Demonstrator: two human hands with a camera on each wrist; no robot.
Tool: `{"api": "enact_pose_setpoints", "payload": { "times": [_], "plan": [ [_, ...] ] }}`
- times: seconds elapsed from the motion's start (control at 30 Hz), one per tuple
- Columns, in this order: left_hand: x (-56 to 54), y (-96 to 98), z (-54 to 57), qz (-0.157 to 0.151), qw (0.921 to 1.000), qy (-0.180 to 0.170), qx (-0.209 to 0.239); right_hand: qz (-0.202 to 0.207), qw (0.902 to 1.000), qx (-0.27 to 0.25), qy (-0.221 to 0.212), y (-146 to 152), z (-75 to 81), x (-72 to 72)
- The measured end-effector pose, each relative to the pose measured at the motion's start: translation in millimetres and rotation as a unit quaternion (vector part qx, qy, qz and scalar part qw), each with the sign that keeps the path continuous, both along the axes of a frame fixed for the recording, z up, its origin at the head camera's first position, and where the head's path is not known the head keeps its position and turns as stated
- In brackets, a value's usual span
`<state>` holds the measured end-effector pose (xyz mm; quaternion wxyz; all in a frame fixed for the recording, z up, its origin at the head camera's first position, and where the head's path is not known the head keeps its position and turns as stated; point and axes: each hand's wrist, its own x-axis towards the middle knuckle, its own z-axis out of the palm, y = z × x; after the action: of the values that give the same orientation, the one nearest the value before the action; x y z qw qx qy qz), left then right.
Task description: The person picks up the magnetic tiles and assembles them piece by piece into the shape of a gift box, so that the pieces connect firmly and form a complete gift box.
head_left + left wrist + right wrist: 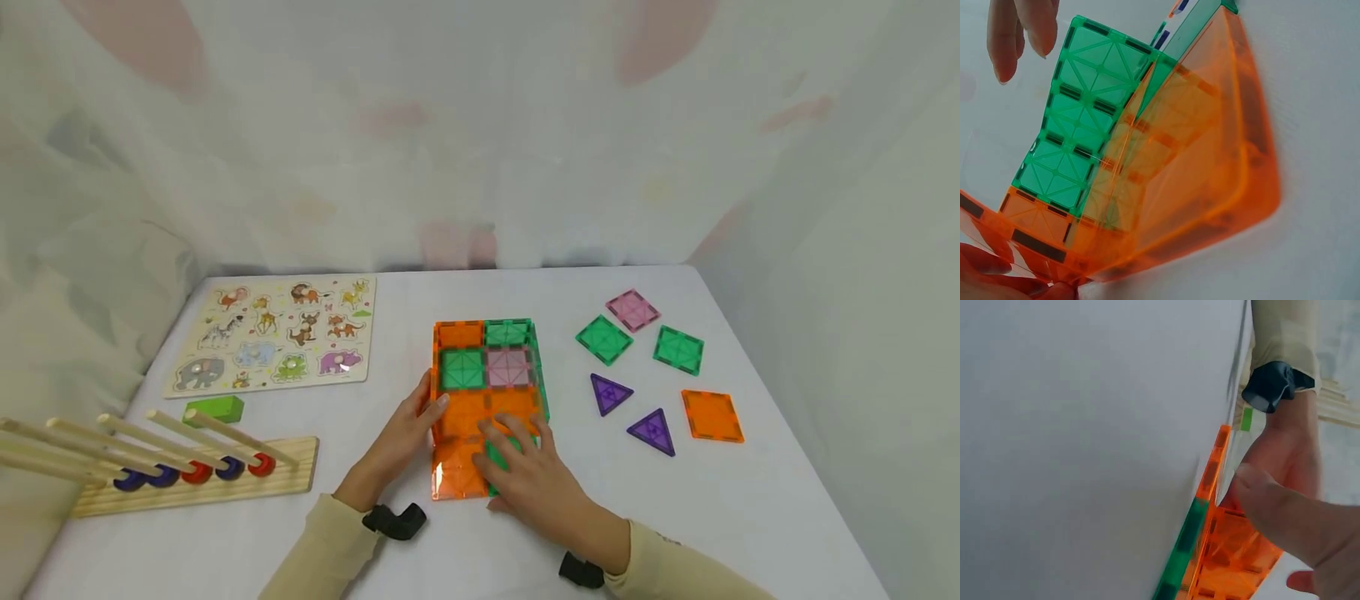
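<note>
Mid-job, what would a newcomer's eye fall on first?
Probably the box-like build of translucent orange, green and pink tiles centred on the white table, the left hand gripping its side and the right hand over its near end. Next, two purple triangular tiles among loose coloured square tiles, on the right. At left, a pale animal puzzle board lies beyond a wooden peg stand with red and blue rings.

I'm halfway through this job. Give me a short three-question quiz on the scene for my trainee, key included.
1. How many loose purple triangles lie right of the tile structure?
2. True or false: the animal puzzle lies left of the tile structure.
3. What does the left grip touch? (a) a purple triangle (b) the tile structure (c) the animal puzzle

Key: 1. Two; 2. True; 3. b
</note>
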<state>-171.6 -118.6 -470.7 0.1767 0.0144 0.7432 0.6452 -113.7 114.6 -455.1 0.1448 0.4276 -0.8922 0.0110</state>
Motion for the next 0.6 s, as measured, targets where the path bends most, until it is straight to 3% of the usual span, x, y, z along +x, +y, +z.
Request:
{"api": "enact_pose_setpoints", "payload": {
  "times": [0.13,0.3,0.43,0.6],
  "plan": [
    [1.2,0.5,-1.8,0.003,1.0000,0.003,0.001,0.025,0.9991,0.020,-0.027,-3.6,-8.3,-2.2],
    [1.5,0.5,-3.8,0.000,0.9999,-0.003,0.012,0.017,0.9984,0.036,-0.040,-8.9,-17.4,-12.4],
    [1.7,0.1,-5.4,-0.004,0.9999,0.001,0.017,0.019,0.9987,0.036,-0.032,-10.6,-16.4,-19.9],
    [-0.4,-0.4,-5.4,-0.004,0.9997,0.012,0.021,0.062,0.9973,0.039,-0.002,-10.5,-6.8,-29.3]
  ]
}}
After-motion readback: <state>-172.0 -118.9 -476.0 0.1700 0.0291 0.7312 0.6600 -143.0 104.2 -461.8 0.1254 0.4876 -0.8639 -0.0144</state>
